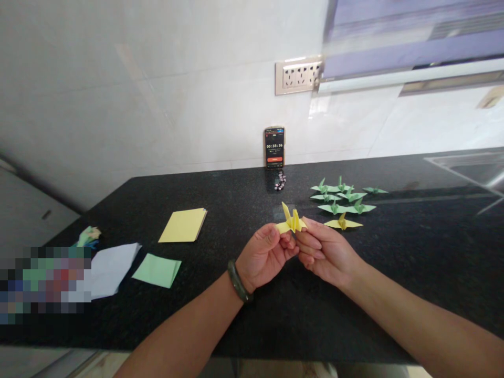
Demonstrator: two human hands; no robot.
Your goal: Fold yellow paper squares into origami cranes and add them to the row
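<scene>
A yellow origami crane is held up over the dark countertop between my two hands. My left hand pinches its left wing between thumb and fingers. On the other side, my right hand grips the right wing, its fingers curled underneath. The crane's pointed neck and tail stick upward. Just right of my right hand's knuckles, a second yellow crane rests on the counter. Behind it stand several green paper cranes in loose rows.
A stack of yellow paper, a green sheet and white paper lie to the left. A phone showing a timer leans on the wall, with a beaded string before it. A sink is at far right.
</scene>
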